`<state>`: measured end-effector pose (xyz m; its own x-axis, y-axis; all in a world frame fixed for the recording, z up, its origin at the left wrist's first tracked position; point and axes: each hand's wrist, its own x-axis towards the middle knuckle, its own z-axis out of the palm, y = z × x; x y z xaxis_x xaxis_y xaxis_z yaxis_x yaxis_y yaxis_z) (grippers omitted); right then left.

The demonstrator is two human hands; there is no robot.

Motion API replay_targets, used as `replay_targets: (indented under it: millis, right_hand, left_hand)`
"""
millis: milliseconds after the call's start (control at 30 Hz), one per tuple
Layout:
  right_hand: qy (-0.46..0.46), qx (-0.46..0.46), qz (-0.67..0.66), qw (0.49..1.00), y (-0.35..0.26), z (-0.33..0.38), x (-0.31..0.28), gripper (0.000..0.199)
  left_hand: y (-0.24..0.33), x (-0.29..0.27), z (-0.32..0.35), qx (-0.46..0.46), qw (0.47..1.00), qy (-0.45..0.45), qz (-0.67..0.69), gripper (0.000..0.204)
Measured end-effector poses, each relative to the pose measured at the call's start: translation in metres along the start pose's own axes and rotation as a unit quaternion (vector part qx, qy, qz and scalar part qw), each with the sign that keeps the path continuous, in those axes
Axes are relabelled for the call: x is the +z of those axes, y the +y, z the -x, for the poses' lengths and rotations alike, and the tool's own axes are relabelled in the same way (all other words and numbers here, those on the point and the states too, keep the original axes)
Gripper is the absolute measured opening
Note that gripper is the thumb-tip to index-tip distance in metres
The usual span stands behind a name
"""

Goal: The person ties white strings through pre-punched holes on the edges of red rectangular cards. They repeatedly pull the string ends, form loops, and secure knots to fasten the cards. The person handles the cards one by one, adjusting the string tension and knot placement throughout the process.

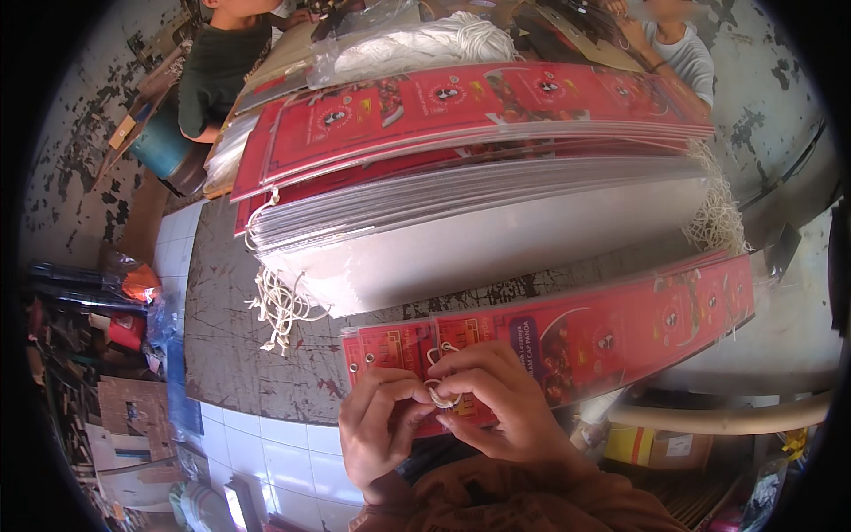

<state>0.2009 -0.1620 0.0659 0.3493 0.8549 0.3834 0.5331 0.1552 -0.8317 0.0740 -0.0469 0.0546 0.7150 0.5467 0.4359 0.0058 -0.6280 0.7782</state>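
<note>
Both hands work at the near edge of the worktop [230, 355], a dark, scratched surface. The left hand [377, 426] and right hand [501, 399] meet fingertip to fingertip, each grip pinched on a short loop of white string [441, 396] over the left end of a long red printed card strip [585, 332]. How the string passes through the strip's holes is hidden under the fingers. The strip lies along the near edge, its right end bending away toward the picture's rim.

Behind it, a tall stack of flat sheets [496, 222] fills the middle of the worktop, silver sides showing below red printed tops, with loose string ends [279, 306] hanging at its left corner. A bag of white cord [417, 44] lies at the far edge. Two other people sit beyond, cut off at the top. White floor tiles [266, 443] and clutter show at the left, hard to make out.
</note>
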Motion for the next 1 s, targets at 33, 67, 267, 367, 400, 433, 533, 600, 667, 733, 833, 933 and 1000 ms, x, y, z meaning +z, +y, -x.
replay_targets:
  millis: [33, 67, 267, 367, 400, 433, 533, 600, 667, 733, 833, 933, 1000]
  right_hand:
    - [-0.004, -0.001, 0.000, 1.000, 0.001, 0.001, 0.001, 0.028]
    - [-0.009, -0.003, -0.001, 1.000, 0.002, 0.001, 0.002, 0.029]
    - [0.008, 0.056, -0.049, 0.997, 0.001, 0.006, 0.006, 0.025]
    - [0.033, 0.044, -0.046, 0.997, 0.003, 0.006, 0.007, 0.024]
    - [0.040, 0.056, -0.052, 0.996, 0.003, 0.007, 0.008, 0.023]
    - [0.048, 0.068, -0.058, 0.995, 0.003, 0.007, 0.008, 0.023]
    - [0.057, 0.068, -0.057, 0.994, 0.003, 0.006, 0.008, 0.021]
    - [0.062, 0.067, -0.060, 0.994, 0.003, 0.006, 0.009, 0.021]
    - [0.071, 0.081, -0.071, 0.992, 0.003, 0.007, 0.011, 0.021]
    - [0.082, 0.086, -0.070, 0.990, 0.002, 0.007, 0.011, 0.021]
    - [0.078, 0.092, -0.052, 0.991, 0.001, 0.007, 0.010, 0.022]
    - [0.058, 0.061, -0.014, 0.996, 0.003, 0.006, 0.010, 0.024]
    - [0.051, 0.047, 0.004, 0.998, 0.003, 0.005, 0.009, 0.025]
  left_hand:
    - [0.000, 0.000, 0.000, 0.000, 1.000, -0.001, 0.005, 0.021]
    - [0.000, 0.000, 0.000, 0.000, 1.000, -0.002, 0.010, 0.021]
    - [0.000, -0.002, 0.001, -0.027, 0.998, 0.010, 0.059, 0.017]
    - [0.000, -0.003, 0.000, -0.049, 0.995, 0.018, 0.081, 0.013]
    - [0.000, -0.004, 0.000, -0.058, 0.995, 0.019, 0.083, 0.011]
    - [-0.001, -0.004, 0.001, -0.071, 0.991, 0.027, 0.110, 0.010]
    - [-0.002, -0.005, 0.002, -0.098, 0.978, 0.047, 0.176, 0.008]
    - [-0.001, -0.004, 0.001, -0.101, 0.974, 0.053, 0.195, 0.007]
    - [-0.003, -0.004, 0.003, -0.107, 0.967, 0.049, 0.224, 0.009]
    - [-0.005, -0.003, 0.005, -0.114, 0.966, 0.029, 0.230, 0.013]
    - [-0.004, -0.003, 0.007, -0.113, 0.973, -0.014, 0.202, 0.024]
    - [0.003, 0.002, -0.001, -0.067, 0.984, -0.024, 0.162, 0.040]
    - [-0.007, -0.002, -0.001, -0.009, 0.996, -0.050, 0.073, 0.035]
